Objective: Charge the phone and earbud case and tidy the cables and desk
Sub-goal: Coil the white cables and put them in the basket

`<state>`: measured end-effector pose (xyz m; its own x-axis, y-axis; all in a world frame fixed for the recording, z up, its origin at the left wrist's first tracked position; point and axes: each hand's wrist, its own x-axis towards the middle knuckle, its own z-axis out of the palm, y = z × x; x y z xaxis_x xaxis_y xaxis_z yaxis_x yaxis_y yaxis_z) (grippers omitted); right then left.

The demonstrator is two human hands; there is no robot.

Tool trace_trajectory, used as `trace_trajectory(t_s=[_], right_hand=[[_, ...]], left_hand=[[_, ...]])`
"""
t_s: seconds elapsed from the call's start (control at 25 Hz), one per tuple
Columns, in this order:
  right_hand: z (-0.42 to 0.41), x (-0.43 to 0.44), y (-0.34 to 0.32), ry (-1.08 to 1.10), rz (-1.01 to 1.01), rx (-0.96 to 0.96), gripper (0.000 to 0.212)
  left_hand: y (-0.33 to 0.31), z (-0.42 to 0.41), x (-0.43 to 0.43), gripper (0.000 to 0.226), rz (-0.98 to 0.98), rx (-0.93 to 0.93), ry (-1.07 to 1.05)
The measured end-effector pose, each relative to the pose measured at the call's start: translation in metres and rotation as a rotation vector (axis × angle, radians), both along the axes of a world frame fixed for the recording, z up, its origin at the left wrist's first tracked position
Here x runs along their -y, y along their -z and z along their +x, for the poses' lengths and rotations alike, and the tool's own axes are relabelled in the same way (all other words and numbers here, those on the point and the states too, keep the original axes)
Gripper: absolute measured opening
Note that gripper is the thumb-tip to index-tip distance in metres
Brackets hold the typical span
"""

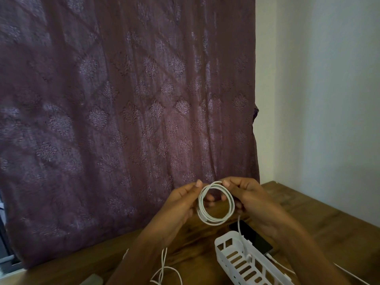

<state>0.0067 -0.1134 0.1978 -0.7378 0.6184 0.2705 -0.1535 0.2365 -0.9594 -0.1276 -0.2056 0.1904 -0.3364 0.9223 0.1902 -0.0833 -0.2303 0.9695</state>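
Hold the coil (211, 221) above the table (329, 223), as shown. Your left hand (181, 204) pinches the ring at its upper left, with the thumb laid over the turns. Your right hand (250, 198) pinches it at the upper right. Two opposed grips hold the turns together so that the ring cannot spring open.

One tail (239, 225) hangs from the lower right of the coil down into the basket (236, 262), which stands on the table just below your hands. This placement suggests that the basket is the store for the wound cable.

The phone (253, 235) lies flat on the table just beside the basket. A white lead appears to meet its near end, so it is probably on charge. The earbud case is not in view.

A loose cable (164, 270) lies on the table under your left forearm and is not yet wound.
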Motion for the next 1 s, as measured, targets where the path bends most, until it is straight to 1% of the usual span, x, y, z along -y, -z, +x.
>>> trace_trajectory(t_s=[0.12, 0.2, 0.24, 0.32, 0.4, 0.44, 0.48, 0.52, 0.64, 0.68, 0.76, 0.8, 0.88, 0.92, 1.0], right_hand=[[-0.001, 0.001, 0.001, -0.036, 0.03, -0.002, 0.028], [-0.002, -0.001, 0.002, 0.053, 0.112, -0.027, 0.019], [-0.003, -0.006, 0.004, 0.152, 0.194, -0.037, 0.012], [-0.003, -0.014, 0.008, 0.325, 0.37, -0.032, 0.005], [-0.003, -0.017, 0.013, 0.365, 0.471, -0.004, 0.015], [-0.003, -0.016, 0.015, 0.363, 0.463, 0.011, 0.019], [-0.004, -0.015, 0.016, 0.333, 0.416, 0.011, 0.02], [-0.005, -0.013, 0.017, 0.281, 0.322, -0.007, 0.02], [-0.009, -0.004, 0.019, 0.183, -0.051, -0.042, 0.025], [-0.008, -0.002, 0.019, 0.159, -0.114, -0.055, 0.025], [-0.004, 0.003, 0.019, 0.129, -0.087, -0.095, 0.01], [-0.003, 0.004, 0.021, 0.118, -0.067, -0.104, 0.012], [-0.001, 0.004, 0.021, 0.096, -0.115, -0.102, 0.022], [-0.002, 0.003, 0.021, 0.079, -0.172, -0.108, 0.025], [-0.005, 0.002, 0.022, -0.035, -0.389, -0.191, 0.031]], left_hand=[[-0.014, 0.002, 0.002, 0.02, -0.023, -0.222, -0.009], [-0.016, 0.004, 0.003, 0.021, -0.02, -0.317, -0.038], [-0.015, 0.005, 0.004, 0.022, -0.011, -0.327, -0.07], [-0.012, 0.007, 0.004, 0.02, 0.025, -0.258, -0.121], [-0.011, 0.009, 0.002, 0.018, 0.058, -0.128, -0.142], [-0.01, 0.011, 0.001, 0.018, 0.071, -0.075, -0.154], [-0.009, 0.013, -0.002, 0.018, 0.082, -0.042, -0.175], [-0.008, 0.015, -0.003, 0.019, 0.09, -0.014, -0.2], [-0.007, 0.016, -0.005, 0.017, 0.112, 0.05, -0.288], [-0.006, 0.015, -0.005, 0.017, 0.109, 0.049, -0.314], [-0.004, 0.013, -0.006, 0.017, 0.095, 0.024, -0.36], [-0.002, 0.012, -0.006, 0.017, 0.092, 0.02, -0.375], [0.001, 0.012, -0.005, 0.016, 0.084, 0.012, -0.387], [0.001, 0.013, -0.004, 0.016, 0.08, 0.002, -0.388], [0.001, 0.013, -0.005, 0.017, 0.072, -0.039, -0.384]])
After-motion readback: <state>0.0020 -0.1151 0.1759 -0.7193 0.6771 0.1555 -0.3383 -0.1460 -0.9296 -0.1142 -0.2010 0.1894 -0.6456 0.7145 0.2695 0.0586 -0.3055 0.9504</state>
